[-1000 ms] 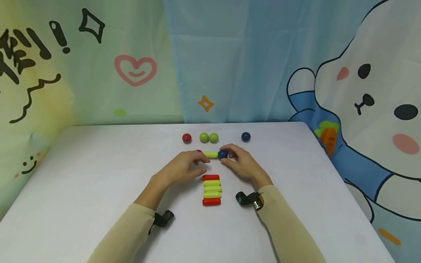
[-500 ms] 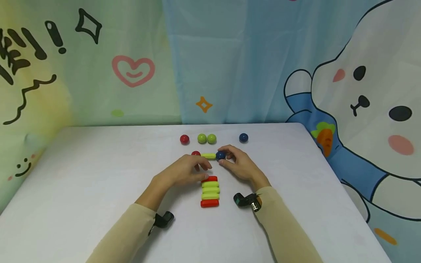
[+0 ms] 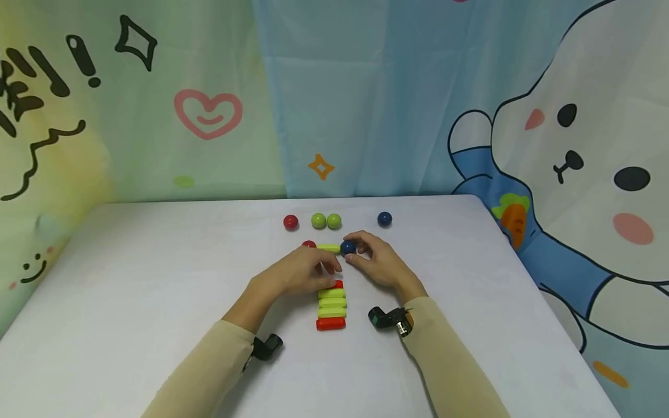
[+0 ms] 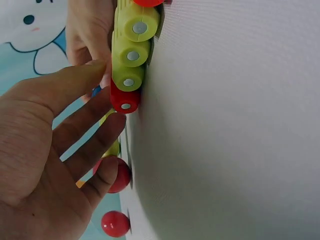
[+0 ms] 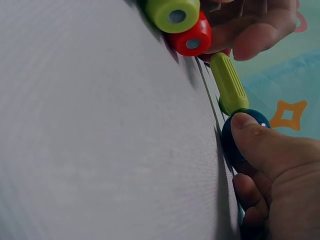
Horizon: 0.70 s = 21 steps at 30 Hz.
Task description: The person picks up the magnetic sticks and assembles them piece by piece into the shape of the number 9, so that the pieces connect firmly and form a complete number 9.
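My right hand [image 3: 380,262] pinches a dark blue ball [image 3: 347,248] between thumb and fingers. Joined to that ball is a ridged lime-green rod [image 3: 328,248], with a red ball [image 3: 309,244] at its other end, partly behind my left hand [image 3: 302,271]. The left hand hovers over the far end of a row of rods, fingers loosely bent, its thumb overlapping the far red rod [image 3: 340,284]. In the left wrist view, its fingertips lie right by that red rod [image 4: 125,101], whose end bears a metal disc. Nearer in the row lie several lime-green rods [image 3: 331,302] and another red rod [image 3: 331,323].
Along the back of the white table [image 3: 157,278] stand a red ball [image 3: 290,222], two lime-green balls [image 3: 318,220] and a dark blue ball [image 3: 384,219]. A printed curtain [image 3: 329,104] hangs behind the table.
The left hand has shifted slightly right and nearer, its thumb now over the far red rod. The right hand keeps holding the blue ball. The whole view has drifted slightly.
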{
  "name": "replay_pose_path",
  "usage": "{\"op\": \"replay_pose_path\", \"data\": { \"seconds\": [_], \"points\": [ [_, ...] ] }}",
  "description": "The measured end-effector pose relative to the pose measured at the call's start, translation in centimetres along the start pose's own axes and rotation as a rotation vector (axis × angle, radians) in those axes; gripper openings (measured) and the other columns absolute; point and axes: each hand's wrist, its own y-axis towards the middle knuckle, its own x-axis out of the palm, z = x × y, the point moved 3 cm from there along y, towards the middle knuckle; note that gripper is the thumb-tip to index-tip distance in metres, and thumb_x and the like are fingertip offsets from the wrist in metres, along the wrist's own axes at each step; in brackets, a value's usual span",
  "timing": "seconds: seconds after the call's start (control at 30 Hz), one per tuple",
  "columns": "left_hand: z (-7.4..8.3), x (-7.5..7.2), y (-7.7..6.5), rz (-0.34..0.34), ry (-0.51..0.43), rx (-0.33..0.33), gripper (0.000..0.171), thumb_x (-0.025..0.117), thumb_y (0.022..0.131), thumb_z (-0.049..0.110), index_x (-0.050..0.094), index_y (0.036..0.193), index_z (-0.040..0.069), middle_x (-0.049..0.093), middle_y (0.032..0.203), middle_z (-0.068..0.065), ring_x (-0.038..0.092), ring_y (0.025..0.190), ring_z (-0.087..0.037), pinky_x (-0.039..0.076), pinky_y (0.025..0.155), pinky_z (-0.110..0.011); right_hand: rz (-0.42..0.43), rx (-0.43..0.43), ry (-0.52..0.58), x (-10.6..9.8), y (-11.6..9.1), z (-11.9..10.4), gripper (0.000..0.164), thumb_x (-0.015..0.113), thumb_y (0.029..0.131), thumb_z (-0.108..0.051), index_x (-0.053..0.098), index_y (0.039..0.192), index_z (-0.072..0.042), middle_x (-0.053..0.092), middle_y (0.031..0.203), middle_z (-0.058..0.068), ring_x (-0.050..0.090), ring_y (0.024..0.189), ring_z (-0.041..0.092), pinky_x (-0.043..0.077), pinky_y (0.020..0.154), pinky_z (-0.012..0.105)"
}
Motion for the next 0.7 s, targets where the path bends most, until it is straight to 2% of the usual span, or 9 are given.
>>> {"op": "replay_pose_path", "data": {
  "seconds": [0.33, 0.53, 0.7],
  "points": [
    [-0.07, 0.43, -0.18, -0.012, 0.026, 0.006, 0.012, 0.074, 0.095, 0.021, 0.076, 0.106, 0.022, 0.070, 0.099, 0.012, 0.059, 0.089, -0.010, 0.052, 0.084, -0.028, -0.005, 0.017, -0.005, 0.01, -0.11, -0.02, 0.039, 0.068, 0.100, -0.029, 0.059, 0.137, -0.021, 0.062, 0.129, 0.002, 0.055, 0.111, 0.023, 0.044, 0.099, 0.042],
    [-0.01, 0.52, -0.21, 0.007, 0.053, 0.016, 0.014, 0.072, 0.097, 0.020, 0.076, 0.111, 0.020, 0.071, 0.101, 0.009, 0.060, 0.091, -0.010, 0.052, 0.086, -0.029, 0.008, 0.006, -0.006, -0.10, -0.20, 0.06, 0.038, 0.069, 0.100, -0.029, 0.060, 0.137, -0.022, 0.063, 0.127, 0.001, 0.055, 0.109, 0.022, 0.044, 0.098, 0.042],
    [-0.11, 0.53, -0.23, 0.033, 0.055, 0.007, 0.017, 0.068, 0.099, 0.014, 0.077, 0.113, 0.019, 0.072, 0.105, 0.007, 0.062, 0.095, -0.011, 0.053, 0.091, -0.031, 0.011, -0.010, 0.010, -0.06, -0.17, 0.12, 0.039, 0.069, 0.100, -0.029, 0.061, 0.137, -0.022, 0.063, 0.127, 0.001, 0.056, 0.109, 0.022, 0.044, 0.098, 0.042]
  ]
}}
